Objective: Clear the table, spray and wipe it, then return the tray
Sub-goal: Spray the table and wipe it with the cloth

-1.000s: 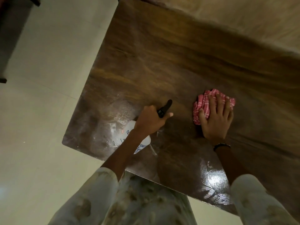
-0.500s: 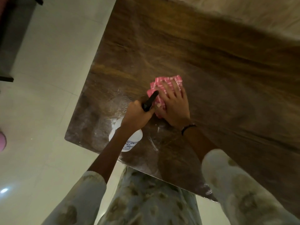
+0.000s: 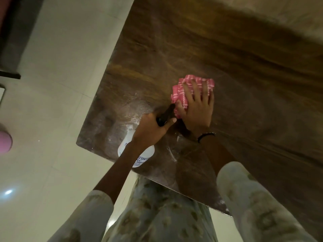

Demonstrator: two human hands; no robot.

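A dark brown wood-grain table (image 3: 218, 55) is gleaming with wet streaks and a dull film near its left front corner, its far half looking drier. A folded pink cloth with white stripes (image 3: 181, 95) is lying flat on the table, well in from that corner, and is being pressed down by the spread fingers of the right hand (image 3: 197, 109). A white spray bottle with blue lettering and a black trigger head (image 3: 138, 151) is standing close to the corner, just beside the cloth, gripped at the neck by the left hand (image 3: 152, 128).
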